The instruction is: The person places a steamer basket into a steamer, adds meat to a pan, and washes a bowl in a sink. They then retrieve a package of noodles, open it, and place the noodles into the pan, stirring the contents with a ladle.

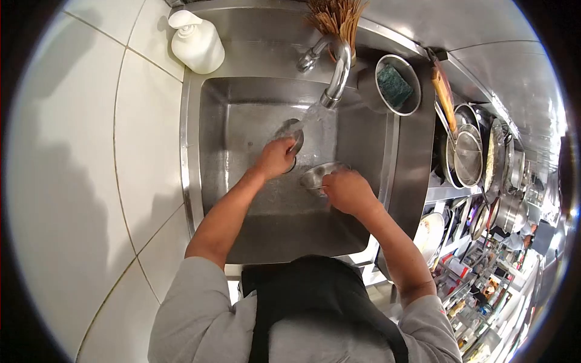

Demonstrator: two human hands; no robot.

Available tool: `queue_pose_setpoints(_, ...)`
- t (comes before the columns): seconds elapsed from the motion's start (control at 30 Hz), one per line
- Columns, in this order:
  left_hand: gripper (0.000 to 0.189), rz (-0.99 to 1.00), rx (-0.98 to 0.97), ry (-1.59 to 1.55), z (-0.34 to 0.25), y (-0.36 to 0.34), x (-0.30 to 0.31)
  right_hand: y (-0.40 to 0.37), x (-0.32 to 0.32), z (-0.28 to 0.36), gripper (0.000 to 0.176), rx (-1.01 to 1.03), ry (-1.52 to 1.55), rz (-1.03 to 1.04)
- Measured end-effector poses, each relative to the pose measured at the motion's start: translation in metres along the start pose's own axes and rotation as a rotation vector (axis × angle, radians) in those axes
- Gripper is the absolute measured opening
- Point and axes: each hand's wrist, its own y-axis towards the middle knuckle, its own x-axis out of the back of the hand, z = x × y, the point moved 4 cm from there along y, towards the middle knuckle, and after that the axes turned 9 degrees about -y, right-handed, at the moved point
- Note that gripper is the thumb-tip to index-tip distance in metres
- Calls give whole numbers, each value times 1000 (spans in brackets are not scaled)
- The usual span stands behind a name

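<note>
Sink (284, 239), tap (341, 71) running | L hand (276, 157) gripping mtl dish (295, 133) | R hand (350, 191) pinching mtl bowl (314, 176)

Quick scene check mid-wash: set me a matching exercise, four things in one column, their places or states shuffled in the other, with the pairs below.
Things
1. White pump bottle
2. Green scouring pad
3. Left hand
4. Right hand

Places or states
A. Holding a metal bowl, farther from the tap
B. Inside the metal container
C. Holding a metal piece at the running water
D. By the sink's far left corner

Pairs: 1-D, 2-B, 3-C, 4-A
</note>
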Motion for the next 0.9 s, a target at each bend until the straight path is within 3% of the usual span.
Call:
queue_pose_setpoints(0.03, 4, -86, -179, 1, -1, -9, -5, -1, -1, -2, 18, -4, -42, -49)
queue_pose_setpoints(0.17, 7, -165, -275, 277, 24, -33, -22, -3, 2, -12, 10, -22, -59, -288)
queue_pose_setpoints(0.33, 13, -281, -341, 398, 26, -36, -14, 1, 17, -16, 8, -54, -68, -317)
queue_pose_setpoints(0.43, 13, -310, -193, 301, 22, -18, 5, 0, 23, -14, 6, -72, -104, -280)
queue_pose_setpoints(0.53, 13, -467, 167, -359, 44, 4, 20, 0, 20, -13, 4, -53, -120, -177)
queue_pose_setpoints(0.6, 14, -473, 102, -421, 45, 19, 31, -1, 21, -14, 5, -13, -64, -215)
queue_pose_setpoints(0.67, 15, -393, 35, -393, 37, 24, 29, -5, 25, -16, 6, 44, 46, -364)
queue_pose_setpoints(0.8, 18, -118, -145, -166, -48, 28, 42, 13, 36, -31, 10, 138, 223, -414)
queue_pose_setpoints(0.87, 18, -49, -155, -203, -59, 32, 39, 32, 27, -40, 12, 222, 557, -315)
queue_pose_setpoints(0.9, 20, -44, -105, -290, -57, 33, 37, 39, 33, -37, 12, 119, 710, -108)
